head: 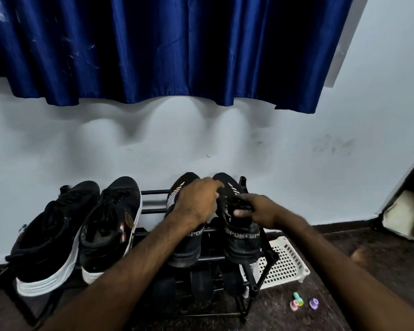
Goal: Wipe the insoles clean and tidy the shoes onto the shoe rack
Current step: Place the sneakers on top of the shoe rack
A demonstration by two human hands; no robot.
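Head view, and both hands are on the black sport pair, lower centre of frame. The left grip (196, 201) lies over the centre sport shoe (187, 244). Its fingers curl down the inner side and the index stretches across to touch the toe of the outer sport shoe (242, 247). The right grip (261, 211) pinches that outer shoe at the laces, thumb on the near side, fingers over the top.

Both shoes sit on the top bars of the shoe rack (153, 211), toes up toward the wall and heels over the front bar. No insoles showing from here.

Risks now:
- Thin bars and overhanging heels. A pull toward the camera w/o lifting prob. slides a heel off the front rail.
- The outer shoe sits just beside the rack's end post. A sideways nudge could tip it off the end, onto the white basket (285, 261) on the floor lower right.
- The rack looks light, so leaning on it w/ both arms might rock it and shift the black-and-white sneakers (50, 240), lower left.
- Small coloured clips (301, 303) on the floor at lower right are an underfoot hazard.

Writing: the heel bands read "SPOR" on the centre shoe and "SPORTSP" on the outer, i.e. a repeating SPORT. The white side lettering is too small to read. The round badge on one sneaker is illegible.
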